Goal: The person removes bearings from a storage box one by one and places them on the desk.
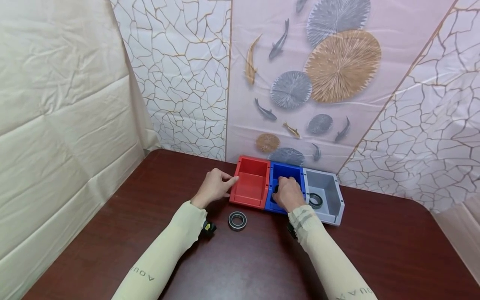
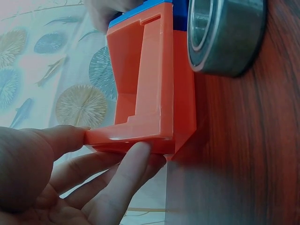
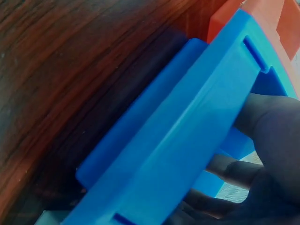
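My left hand (image 1: pixel 214 187) grips the side wall of the red bin (image 1: pixel 249 189), with the thumb at its rim and the fingers against the outside. Down inside the blue bin (image 1: pixel 275 168), my right hand (image 1: pixel 289 194) pinches a dark ring-shaped bearing (image 1: pixel 276 189), mostly hidden by the fingers. The right wrist view has the blue front wall (image 3: pixel 187 126) hiding those fingertips. Another bearing (image 1: pixel 237 221), with a dark seal and metal rings, lies flat on the table in front of the red bin. In the grey bin (image 1: pixel 330 189) rests a third bearing (image 1: pixel 315 201).
The three bins stand side by side near the back edge of the dark wooden table (image 1: pixel 240 266). A patterned cloth (image 1: pixel 292 137) hangs right behind them, and a cream cloth (image 1: pixel 63 104) covers the left side.
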`<state>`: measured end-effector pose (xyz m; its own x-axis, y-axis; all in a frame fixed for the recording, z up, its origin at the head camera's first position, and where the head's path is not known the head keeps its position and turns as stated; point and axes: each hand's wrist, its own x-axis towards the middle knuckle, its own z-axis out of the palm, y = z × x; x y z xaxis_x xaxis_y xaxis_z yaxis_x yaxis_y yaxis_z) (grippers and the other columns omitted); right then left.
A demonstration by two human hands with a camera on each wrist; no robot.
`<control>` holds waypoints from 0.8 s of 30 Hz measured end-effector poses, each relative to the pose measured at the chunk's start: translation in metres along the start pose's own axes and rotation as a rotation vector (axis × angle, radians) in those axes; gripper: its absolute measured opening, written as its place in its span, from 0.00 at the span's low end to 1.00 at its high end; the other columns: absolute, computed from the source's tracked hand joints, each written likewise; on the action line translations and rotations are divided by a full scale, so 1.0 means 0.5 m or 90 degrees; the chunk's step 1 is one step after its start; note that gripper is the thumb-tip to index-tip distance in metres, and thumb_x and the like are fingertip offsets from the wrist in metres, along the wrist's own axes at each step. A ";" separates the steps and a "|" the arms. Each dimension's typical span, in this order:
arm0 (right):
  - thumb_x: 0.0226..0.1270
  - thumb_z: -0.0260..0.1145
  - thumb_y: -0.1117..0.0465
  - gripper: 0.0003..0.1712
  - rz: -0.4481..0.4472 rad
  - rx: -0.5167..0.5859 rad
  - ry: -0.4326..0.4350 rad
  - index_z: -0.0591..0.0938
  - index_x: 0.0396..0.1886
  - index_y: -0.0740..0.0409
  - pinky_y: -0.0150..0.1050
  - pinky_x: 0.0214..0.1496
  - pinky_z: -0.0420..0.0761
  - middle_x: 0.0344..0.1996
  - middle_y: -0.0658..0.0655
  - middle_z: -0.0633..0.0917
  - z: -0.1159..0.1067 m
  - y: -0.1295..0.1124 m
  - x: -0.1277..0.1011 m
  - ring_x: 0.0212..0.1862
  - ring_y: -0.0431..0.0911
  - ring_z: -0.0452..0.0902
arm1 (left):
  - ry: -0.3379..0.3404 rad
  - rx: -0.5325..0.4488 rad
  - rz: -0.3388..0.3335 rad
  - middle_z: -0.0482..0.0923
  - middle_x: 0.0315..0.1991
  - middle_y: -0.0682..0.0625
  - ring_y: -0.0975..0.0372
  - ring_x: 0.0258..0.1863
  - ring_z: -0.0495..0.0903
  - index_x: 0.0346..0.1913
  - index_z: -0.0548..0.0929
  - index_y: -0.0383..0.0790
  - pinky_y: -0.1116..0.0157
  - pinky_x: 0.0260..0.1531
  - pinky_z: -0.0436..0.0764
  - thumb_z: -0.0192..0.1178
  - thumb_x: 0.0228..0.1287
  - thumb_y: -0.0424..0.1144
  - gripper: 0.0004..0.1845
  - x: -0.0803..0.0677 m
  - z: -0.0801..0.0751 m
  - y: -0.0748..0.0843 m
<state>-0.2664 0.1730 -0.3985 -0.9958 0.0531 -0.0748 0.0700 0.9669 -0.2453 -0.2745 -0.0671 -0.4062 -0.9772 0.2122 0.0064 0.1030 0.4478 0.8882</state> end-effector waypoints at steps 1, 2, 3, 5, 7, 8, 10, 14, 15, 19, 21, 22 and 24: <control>0.66 0.69 0.59 0.31 0.000 -0.003 0.002 0.76 0.67 0.66 0.59 0.65 0.80 0.61 0.73 0.78 0.002 -0.001 0.000 0.63 0.63 0.75 | 0.000 0.000 -0.001 0.89 0.46 0.38 0.57 0.28 0.91 0.50 0.90 0.32 0.60 0.33 0.91 0.65 0.71 0.45 0.18 0.000 0.000 -0.001; 0.66 0.70 0.59 0.31 -0.001 -0.005 0.004 0.76 0.66 0.66 0.59 0.65 0.80 0.60 0.73 0.78 0.004 -0.002 0.000 0.62 0.63 0.76 | 0.000 0.000 -0.003 0.89 0.46 0.38 0.57 0.28 0.91 0.50 0.90 0.32 0.61 0.33 0.91 0.65 0.71 0.46 0.18 0.000 -0.001 -0.002; 0.65 0.70 0.59 0.30 -0.003 -0.008 0.010 0.77 0.65 0.65 0.59 0.64 0.80 0.59 0.73 0.79 0.007 -0.002 0.000 0.61 0.63 0.77 | 0.001 0.001 -0.004 0.89 0.46 0.38 0.57 0.28 0.91 0.50 0.90 0.32 0.61 0.32 0.90 0.66 0.71 0.46 0.18 0.000 -0.001 -0.004; 0.65 0.70 0.59 0.28 -0.007 -0.010 0.021 0.79 0.63 0.65 0.60 0.62 0.81 0.57 0.73 0.80 0.013 -0.003 -0.001 0.60 0.64 0.78 | 0.001 0.002 -0.006 0.89 0.46 0.39 0.58 0.28 0.91 0.50 0.90 0.32 0.62 0.32 0.90 0.66 0.71 0.46 0.18 -0.001 -0.001 -0.006; 0.64 0.70 0.60 0.26 -0.009 -0.008 0.030 0.80 0.60 0.65 0.61 0.61 0.82 0.55 0.73 0.81 0.015 -0.004 -0.003 0.58 0.64 0.78 | 0.002 0.004 -0.005 0.89 0.45 0.39 0.58 0.28 0.91 0.50 0.90 0.33 0.63 0.32 0.90 0.66 0.71 0.46 0.18 -0.002 -0.002 -0.007; 0.64 0.70 0.60 0.25 -0.006 -0.006 0.031 0.81 0.60 0.65 0.61 0.61 0.82 0.54 0.72 0.81 0.015 -0.005 -0.004 0.58 0.64 0.79 | 0.002 0.005 -0.003 0.89 0.45 0.39 0.58 0.28 0.91 0.50 0.90 0.33 0.63 0.32 0.90 0.66 0.71 0.46 0.18 -0.002 -0.002 -0.007; 0.64 0.69 0.61 0.24 -0.002 -0.007 0.031 0.81 0.59 0.64 0.61 0.61 0.82 0.54 0.72 0.81 0.013 -0.005 -0.004 0.58 0.64 0.79 | 0.001 0.006 0.002 0.89 0.45 0.40 0.58 0.28 0.91 0.50 0.90 0.33 0.62 0.33 0.90 0.65 0.71 0.46 0.18 0.000 -0.002 -0.006; 0.65 0.69 0.62 0.21 -0.005 -0.014 0.037 0.82 0.57 0.64 0.59 0.60 0.82 0.52 0.72 0.82 0.013 -0.003 -0.002 0.57 0.64 0.79 | -0.001 0.009 0.006 0.89 0.45 0.39 0.59 0.29 0.91 0.50 0.90 0.33 0.61 0.33 0.90 0.65 0.71 0.46 0.18 0.003 -0.001 -0.004; 0.65 0.69 0.63 0.19 -0.010 -0.018 0.043 0.83 0.54 0.65 0.59 0.59 0.83 0.50 0.72 0.83 0.014 -0.003 -0.001 0.56 0.64 0.80 | 0.000 0.011 0.004 0.89 0.45 0.39 0.59 0.28 0.91 0.50 0.90 0.33 0.62 0.33 0.90 0.65 0.71 0.46 0.18 0.004 -0.001 -0.004; 0.65 0.69 0.62 0.15 -0.023 -0.033 0.063 0.86 0.48 0.65 0.56 0.55 0.86 0.47 0.71 0.87 0.017 -0.001 0.003 0.52 0.63 0.84 | 0.002 0.019 0.002 0.89 0.45 0.40 0.59 0.28 0.91 0.51 0.90 0.34 0.63 0.32 0.90 0.65 0.71 0.46 0.18 0.006 -0.001 -0.003; 0.65 0.70 0.61 0.15 -0.028 -0.041 0.070 0.87 0.47 0.65 0.55 0.54 0.86 0.45 0.70 0.88 0.018 0.001 0.003 0.51 0.63 0.85 | 0.001 0.020 0.001 0.89 0.45 0.39 0.59 0.29 0.91 0.51 0.90 0.33 0.63 0.32 0.90 0.65 0.71 0.46 0.18 0.006 -0.001 -0.003; 0.64 0.70 0.60 0.15 -0.031 -0.046 0.075 0.87 0.46 0.66 0.55 0.53 0.86 0.45 0.70 0.88 0.019 0.002 0.004 0.50 0.63 0.85 | 0.000 0.020 0.002 0.89 0.45 0.39 0.59 0.29 0.91 0.51 0.90 0.33 0.64 0.32 0.90 0.65 0.71 0.46 0.18 0.006 0.000 -0.004; 0.64 0.70 0.59 0.15 -0.040 -0.055 0.083 0.87 0.45 0.66 0.56 0.52 0.86 0.43 0.70 0.88 0.022 0.005 0.003 0.49 0.63 0.85 | -0.001 0.020 0.002 0.89 0.45 0.39 0.59 0.29 0.91 0.51 0.90 0.33 0.63 0.32 0.90 0.65 0.71 0.46 0.18 0.006 0.001 -0.004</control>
<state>-0.2672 0.1727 -0.4097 -0.9977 0.0184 0.0656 0.0076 0.9869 -0.1614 -0.2776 -0.0672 -0.4083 -0.9765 0.2155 0.0079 0.1117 0.4742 0.8733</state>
